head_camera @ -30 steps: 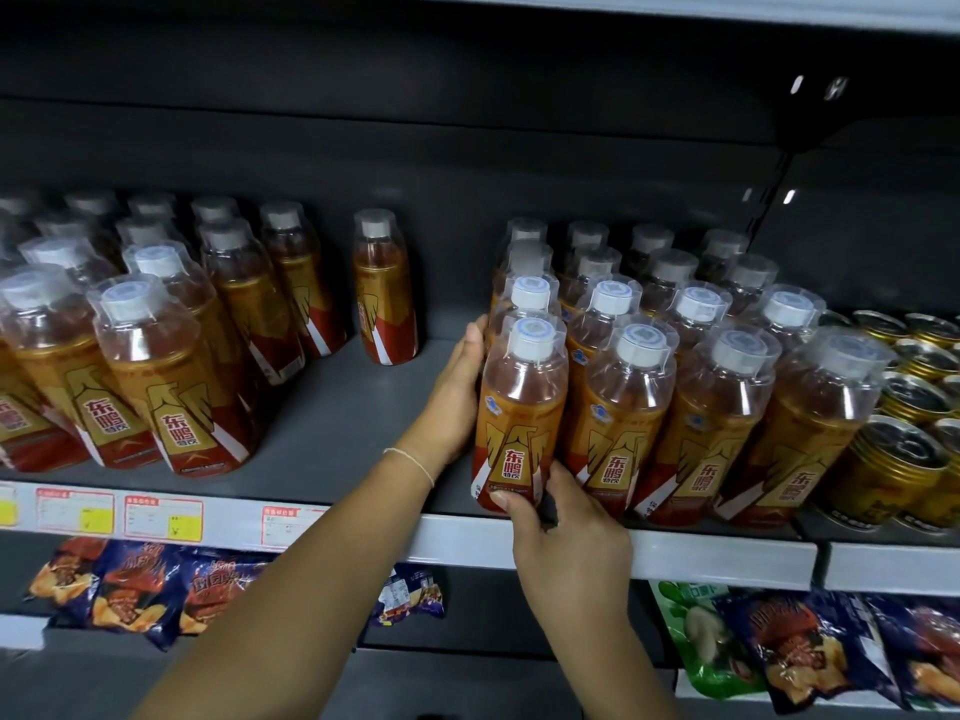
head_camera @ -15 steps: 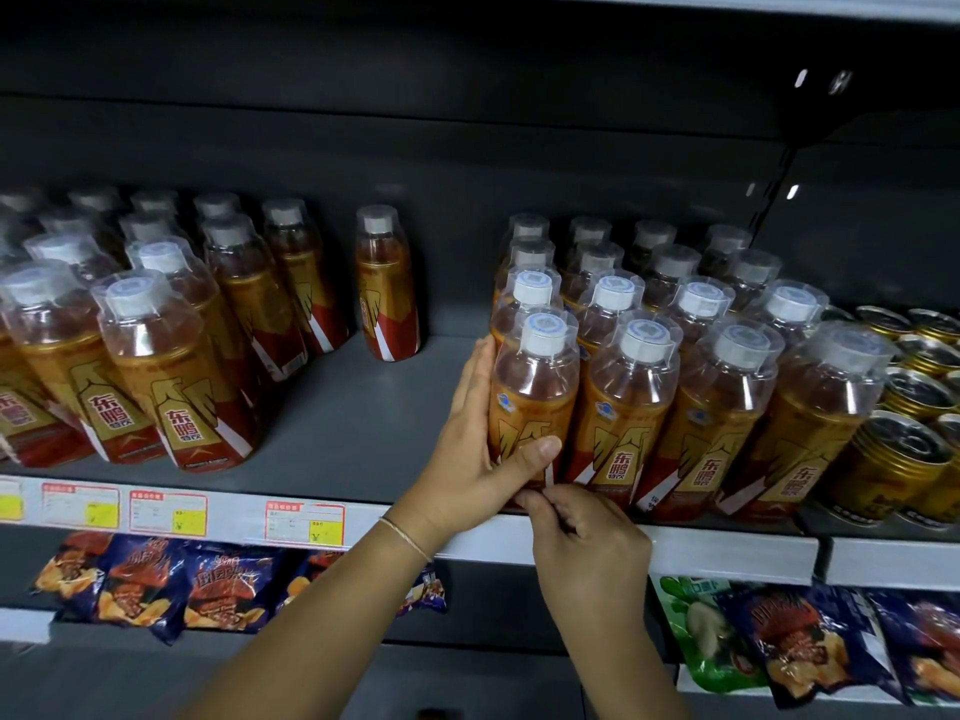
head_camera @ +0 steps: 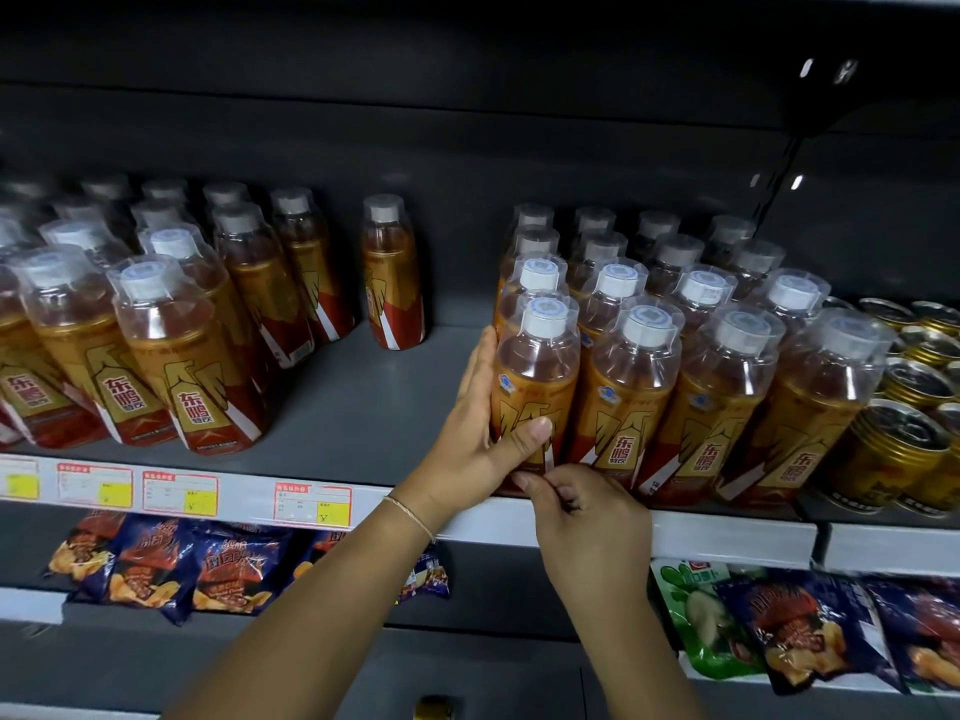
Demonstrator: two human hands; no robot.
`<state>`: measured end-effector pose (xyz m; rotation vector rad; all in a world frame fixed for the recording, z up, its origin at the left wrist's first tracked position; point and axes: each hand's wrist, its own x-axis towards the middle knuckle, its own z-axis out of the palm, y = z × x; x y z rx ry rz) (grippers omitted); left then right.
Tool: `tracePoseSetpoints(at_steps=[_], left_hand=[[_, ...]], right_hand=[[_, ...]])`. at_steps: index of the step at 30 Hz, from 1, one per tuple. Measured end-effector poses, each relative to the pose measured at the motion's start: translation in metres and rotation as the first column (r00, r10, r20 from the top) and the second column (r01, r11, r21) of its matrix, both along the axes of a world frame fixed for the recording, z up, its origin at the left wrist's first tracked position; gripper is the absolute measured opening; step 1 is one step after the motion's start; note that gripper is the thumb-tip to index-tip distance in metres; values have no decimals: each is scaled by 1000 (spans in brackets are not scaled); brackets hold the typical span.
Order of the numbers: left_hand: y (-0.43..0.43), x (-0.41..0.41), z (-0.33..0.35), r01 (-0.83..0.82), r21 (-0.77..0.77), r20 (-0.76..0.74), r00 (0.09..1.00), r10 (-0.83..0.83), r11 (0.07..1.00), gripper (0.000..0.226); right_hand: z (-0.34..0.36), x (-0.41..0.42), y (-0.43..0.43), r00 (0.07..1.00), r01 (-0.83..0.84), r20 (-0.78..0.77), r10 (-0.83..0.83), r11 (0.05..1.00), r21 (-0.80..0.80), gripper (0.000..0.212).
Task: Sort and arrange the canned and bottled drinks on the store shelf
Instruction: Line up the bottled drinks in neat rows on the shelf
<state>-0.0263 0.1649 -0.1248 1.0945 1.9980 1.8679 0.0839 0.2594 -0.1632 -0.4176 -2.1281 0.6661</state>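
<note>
An amber drink bottle (head_camera: 537, 376) with a white cap stands at the front left corner of the right-hand bottle block (head_camera: 691, 356) on the dark shelf (head_camera: 353, 407). My left hand (head_camera: 483, 444) grips its left side, thumb across the label. My right hand (head_camera: 587, 517) is below it at the shelf edge, fingers curled at the bottle's base; whether it pinches the bottle is unclear. A single bottle (head_camera: 392, 272) stands alone at the back of the gap. Another block of the same bottles (head_camera: 156, 324) fills the left.
Gold cans (head_camera: 904, 402) stand at the far right of the shelf. Price tags (head_camera: 311, 504) line the white shelf edge. Snack bags (head_camera: 171, 563) lie on the shelf below, with more at the right (head_camera: 810, 631).
My left hand moved from the bottle's back side round to its front, thumb now over the label. The front bottle slid back and stands in line. My right hand dropped to the base.
</note>
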Motion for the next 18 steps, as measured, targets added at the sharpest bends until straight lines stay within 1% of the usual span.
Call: tracePoseSetpoints(at_steps=[5, 8, 11, 13, 15, 18], left_hand=[[-1, -2, -3, -18, -2, 14, 1000, 18, 1000, 110], [-3, -7, -5, -50, 43, 115, 992, 45, 998, 110], [-5, -11, -5, -167, 78, 203, 968, 149, 983, 103], [-10, -14, -5, -251, 58, 195, 952, 235, 966, 91], [-20, -17, -5, -295, 65, 175, 944, 280, 953, 75], [-41, -25, 5, -372, 62, 116, 925, 363, 926, 25]], right_hand=[[1, 1, -1, 1000, -1, -10, 1, 1000, -6, 20], [0, 4, -7, 995, -49, -87, 50, 999, 17, 22], [0, 5, -22, 983, -117, -136, 121, 992, 40, 24], [2, 3, -34, 974, -184, -124, 190, 981, 52, 24], [3, -1, -45, 961, -258, -93, 260, 966, 33, 18], [7, -11, -60, 935, -353, -44, 352, 935, -40, 7]])
